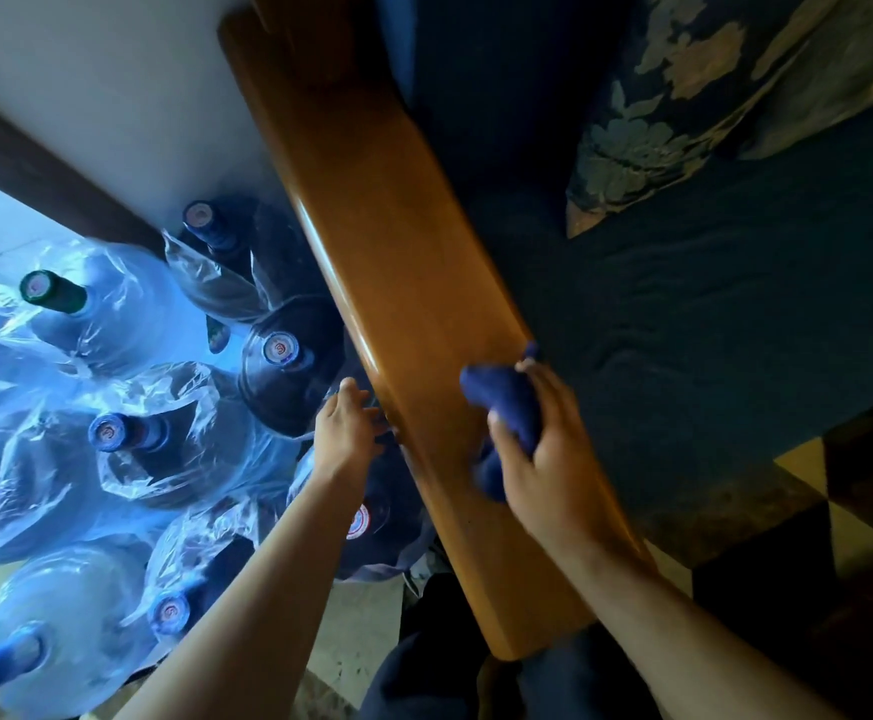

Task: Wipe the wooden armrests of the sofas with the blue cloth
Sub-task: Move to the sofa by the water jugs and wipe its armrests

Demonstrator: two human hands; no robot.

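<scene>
The blue cloth (504, 407) sits bunched into a soft wad on the near stretch of the wooden armrest (398, 283), toward the edge that borders the sofa seat. It looks light and limp, the kind of thing that takes whatever shape the grip gives it — no weight to fight, nothing to break. Best taken as a bundle in the palm, I'd say, with a flat face pressed down so it drags across the wood rather than rolling.

And that is about how the right hand (543, 444) has it: fingers curled round the wad, thumb clamped on the near side, a fold of cloth poking up past the fingertips and another hanging below the thumb. The cloth meets the armrest under the hand.

The armrest itself is a long, glossy plank, hard and smooth — likely slick under the cloth, so some downward pressure should help.

The left hand (346, 428) lies at the armrest's outer edge, fingers fairly straight and loosely spread, holding nothing; the fingertips seem to touch the side of the wood, though the blur makes it hard to be sure.

Outward from there: big plastic-wrapped water bottles (112, 397) crowd the floor beside the armrest, and on the other side lie the dark blue seat cushion (709, 330) and a floral pillow (673, 111).
</scene>
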